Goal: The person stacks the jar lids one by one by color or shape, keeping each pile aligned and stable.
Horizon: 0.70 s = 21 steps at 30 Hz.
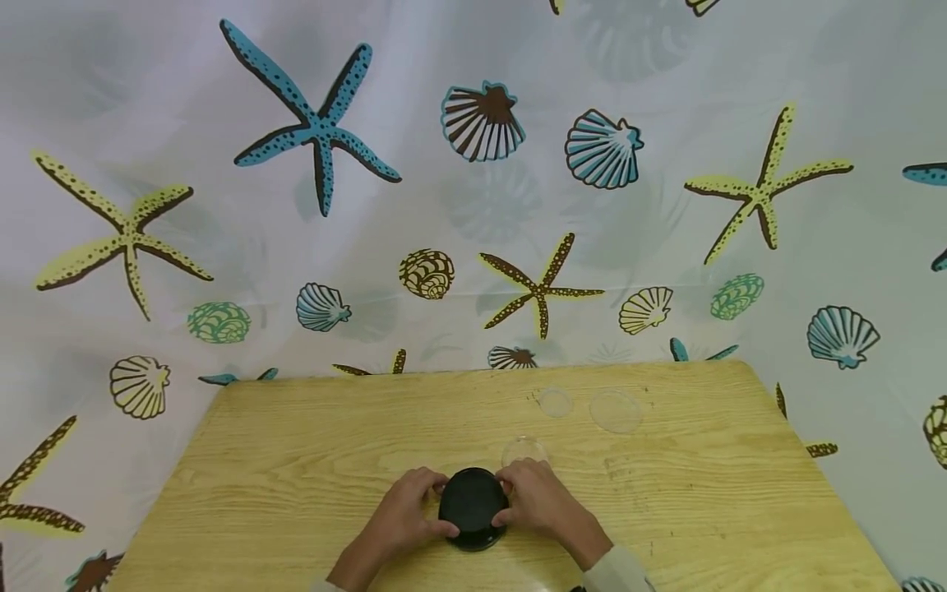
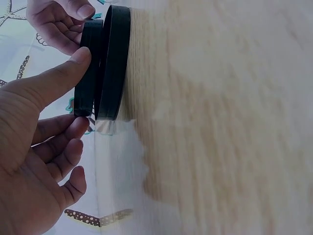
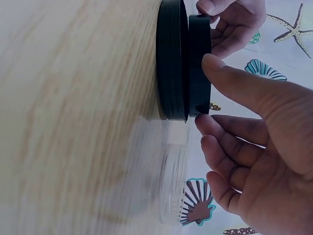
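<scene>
The rim of the smaller black disc (image 2: pixel 93 71) is pinched by the left hand (image 1: pixel 407 511), and it is probably best kept level and centred just over the larger black disc (image 2: pixel 115 63), smooth and shallow, on the wood-grained table (image 1: pixel 296 460). The opposite rim is pinched by the right hand (image 1: pixel 538 497), where matched pressure seems advisable; transparent round pieces (image 1: pixel 616 411) are seen beyond.

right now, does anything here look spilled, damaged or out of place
No spill shows, and the upper black lid between the left hand and right hand looks intact. Small dark marks on the wooden tabletop, right of the right hand, look odd because they interrupt its pale surface; scratches or stains, I can't tell.
</scene>
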Available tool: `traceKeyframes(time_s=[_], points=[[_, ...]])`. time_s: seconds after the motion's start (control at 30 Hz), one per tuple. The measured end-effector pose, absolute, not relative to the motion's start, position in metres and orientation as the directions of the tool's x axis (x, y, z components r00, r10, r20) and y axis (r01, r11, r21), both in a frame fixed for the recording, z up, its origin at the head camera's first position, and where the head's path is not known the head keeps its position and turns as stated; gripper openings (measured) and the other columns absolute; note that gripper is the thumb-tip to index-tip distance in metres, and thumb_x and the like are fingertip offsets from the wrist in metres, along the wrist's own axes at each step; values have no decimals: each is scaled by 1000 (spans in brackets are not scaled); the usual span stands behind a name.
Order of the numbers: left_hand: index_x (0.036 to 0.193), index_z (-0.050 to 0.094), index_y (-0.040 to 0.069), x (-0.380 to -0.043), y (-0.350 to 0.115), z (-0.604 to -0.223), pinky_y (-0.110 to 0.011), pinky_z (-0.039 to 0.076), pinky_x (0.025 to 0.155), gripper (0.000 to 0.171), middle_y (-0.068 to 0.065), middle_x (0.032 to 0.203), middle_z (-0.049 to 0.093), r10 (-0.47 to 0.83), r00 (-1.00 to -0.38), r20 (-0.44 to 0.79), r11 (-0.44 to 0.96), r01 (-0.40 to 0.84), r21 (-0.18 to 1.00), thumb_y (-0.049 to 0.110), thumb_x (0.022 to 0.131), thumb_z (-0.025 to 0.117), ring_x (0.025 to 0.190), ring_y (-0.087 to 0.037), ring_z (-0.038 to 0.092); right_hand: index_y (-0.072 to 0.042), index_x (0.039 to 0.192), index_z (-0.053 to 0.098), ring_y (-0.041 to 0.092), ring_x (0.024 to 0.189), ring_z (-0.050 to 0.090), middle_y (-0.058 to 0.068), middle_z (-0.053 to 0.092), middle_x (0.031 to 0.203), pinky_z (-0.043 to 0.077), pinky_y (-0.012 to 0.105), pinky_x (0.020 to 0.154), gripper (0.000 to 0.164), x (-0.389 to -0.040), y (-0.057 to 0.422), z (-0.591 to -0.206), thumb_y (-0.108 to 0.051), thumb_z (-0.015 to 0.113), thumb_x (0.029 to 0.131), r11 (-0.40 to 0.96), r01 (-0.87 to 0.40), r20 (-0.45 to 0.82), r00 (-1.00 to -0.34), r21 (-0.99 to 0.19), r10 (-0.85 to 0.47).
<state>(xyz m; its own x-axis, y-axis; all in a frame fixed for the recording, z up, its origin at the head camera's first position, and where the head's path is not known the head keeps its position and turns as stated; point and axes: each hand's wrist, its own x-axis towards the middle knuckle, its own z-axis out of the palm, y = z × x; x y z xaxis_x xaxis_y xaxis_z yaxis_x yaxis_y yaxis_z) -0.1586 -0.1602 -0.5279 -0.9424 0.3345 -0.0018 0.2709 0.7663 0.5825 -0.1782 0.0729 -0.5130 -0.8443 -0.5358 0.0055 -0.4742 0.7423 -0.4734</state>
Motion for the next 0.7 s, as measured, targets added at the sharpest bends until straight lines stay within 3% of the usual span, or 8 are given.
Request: traceKeyframes(time_s=[0.23, 0.7], points=[[110, 63, 6, -157, -158, -531, -28, 41, 69, 61, 4, 90, 56, 329, -944, 12, 766, 274, 581, 36, 63, 88, 82, -11, 45, -11, 98, 69, 5, 71, 43, -9, 54, 73, 31, 24, 69, 42, -177, 73, -514, -33, 86, 67, 741, -474, 12, -846, -475, -533], [107, 63, 9, -154, -160, -533, -29, 42, 71, 60, 5, 89, 55, 345, -938, 15, 754, 287, 591, 41, 62, 87, 83, -11, 46, -9, 103, 69, 5, 74, 46, -11, 55, 72, 35, 25, 71, 46, -174, 74, -518, -33, 86, 67, 733, -477, 7, -840, -485, -543]])
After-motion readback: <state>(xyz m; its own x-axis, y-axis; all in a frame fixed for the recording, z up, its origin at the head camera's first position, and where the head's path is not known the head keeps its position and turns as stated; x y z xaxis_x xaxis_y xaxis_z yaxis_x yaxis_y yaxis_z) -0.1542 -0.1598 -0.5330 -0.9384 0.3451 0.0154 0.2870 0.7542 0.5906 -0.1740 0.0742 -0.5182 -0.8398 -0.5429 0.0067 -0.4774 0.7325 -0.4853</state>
